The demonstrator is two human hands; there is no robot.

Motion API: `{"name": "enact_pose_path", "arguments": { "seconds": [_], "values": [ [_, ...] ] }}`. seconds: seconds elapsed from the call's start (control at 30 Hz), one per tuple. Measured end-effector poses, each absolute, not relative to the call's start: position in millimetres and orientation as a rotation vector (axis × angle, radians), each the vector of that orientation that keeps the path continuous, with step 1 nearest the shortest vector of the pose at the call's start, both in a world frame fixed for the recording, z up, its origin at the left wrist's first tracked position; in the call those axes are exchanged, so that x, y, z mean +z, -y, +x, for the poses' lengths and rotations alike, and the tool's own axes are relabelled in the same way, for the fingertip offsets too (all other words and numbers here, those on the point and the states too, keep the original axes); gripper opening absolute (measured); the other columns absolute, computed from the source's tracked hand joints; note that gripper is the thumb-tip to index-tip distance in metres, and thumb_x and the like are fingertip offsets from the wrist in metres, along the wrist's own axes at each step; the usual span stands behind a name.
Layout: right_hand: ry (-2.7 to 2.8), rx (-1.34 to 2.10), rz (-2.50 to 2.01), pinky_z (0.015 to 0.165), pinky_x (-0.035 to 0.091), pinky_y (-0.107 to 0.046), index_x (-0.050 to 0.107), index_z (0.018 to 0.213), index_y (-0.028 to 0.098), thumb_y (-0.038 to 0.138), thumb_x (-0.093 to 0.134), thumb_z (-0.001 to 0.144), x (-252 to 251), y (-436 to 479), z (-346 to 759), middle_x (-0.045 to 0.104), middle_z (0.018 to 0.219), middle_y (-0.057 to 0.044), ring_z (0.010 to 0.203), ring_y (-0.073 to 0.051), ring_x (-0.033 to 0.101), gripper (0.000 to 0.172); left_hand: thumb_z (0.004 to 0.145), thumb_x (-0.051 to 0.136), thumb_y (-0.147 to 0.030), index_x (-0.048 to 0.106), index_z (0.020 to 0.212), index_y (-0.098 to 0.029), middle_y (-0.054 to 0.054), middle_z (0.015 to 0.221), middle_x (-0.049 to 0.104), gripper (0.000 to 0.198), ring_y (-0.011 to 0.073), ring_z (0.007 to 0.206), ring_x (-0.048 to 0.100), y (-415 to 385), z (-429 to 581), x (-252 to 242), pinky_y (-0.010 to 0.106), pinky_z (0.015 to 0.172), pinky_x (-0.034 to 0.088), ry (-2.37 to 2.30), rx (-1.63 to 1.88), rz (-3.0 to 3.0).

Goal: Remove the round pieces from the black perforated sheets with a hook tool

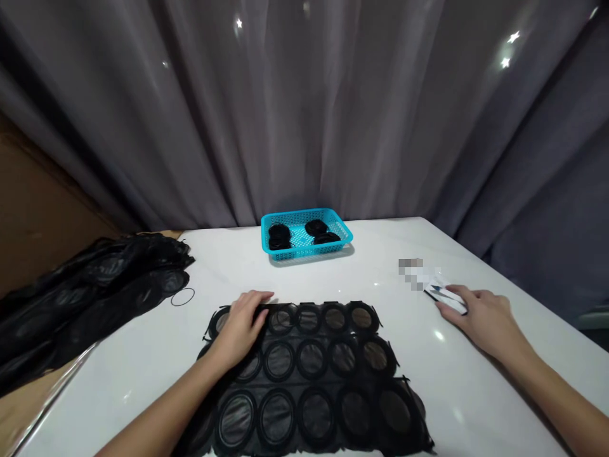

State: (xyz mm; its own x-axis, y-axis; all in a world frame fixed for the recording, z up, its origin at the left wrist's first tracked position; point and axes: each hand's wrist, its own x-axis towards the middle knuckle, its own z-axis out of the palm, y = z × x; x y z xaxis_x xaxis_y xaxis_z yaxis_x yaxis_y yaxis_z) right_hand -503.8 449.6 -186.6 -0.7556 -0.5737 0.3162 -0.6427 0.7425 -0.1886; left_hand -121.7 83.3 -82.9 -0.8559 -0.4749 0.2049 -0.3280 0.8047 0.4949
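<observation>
Nearest the person, a black mesh sheet with rows of round, thick-rimmed windows (311, 374) lies flat on the glossy white table (380, 254), the left hand (242, 327) resting at its far edge with thumb and forefinger slightly parted. Off to the right, the right hand (490, 317) pinches a flat white piece with dark markings (448, 296) against the tabletop. Beyond sit a thin black ring (182, 305), heaped black mesh (95, 298) and a bright blue perforated plastic basket (304, 249) holding round black bundles (279, 233), before a grey curtain (295, 114).
</observation>
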Motion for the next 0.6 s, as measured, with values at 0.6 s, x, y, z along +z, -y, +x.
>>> {"name": "enact_pose_path", "arguments": {
  "seconds": [0.6],
  "values": [
    [2.65,0.591,0.997,0.103,0.03,-0.046,0.06,0.132,0.004,0.043,0.033,0.102,-133.3,-389.4,-537.2,0.059,0.128,-0.025,0.12,-0.035,0.05,0.056,0.095,0.034,-0.021,0.042,0.09,-0.021,0.007,0.093,0.059,0.01,0.0231,0.086,0.058,-51.6,-65.1,-62.6,0.03,0.066,0.04,2.902,-0.03,1.003]
  ]
}}
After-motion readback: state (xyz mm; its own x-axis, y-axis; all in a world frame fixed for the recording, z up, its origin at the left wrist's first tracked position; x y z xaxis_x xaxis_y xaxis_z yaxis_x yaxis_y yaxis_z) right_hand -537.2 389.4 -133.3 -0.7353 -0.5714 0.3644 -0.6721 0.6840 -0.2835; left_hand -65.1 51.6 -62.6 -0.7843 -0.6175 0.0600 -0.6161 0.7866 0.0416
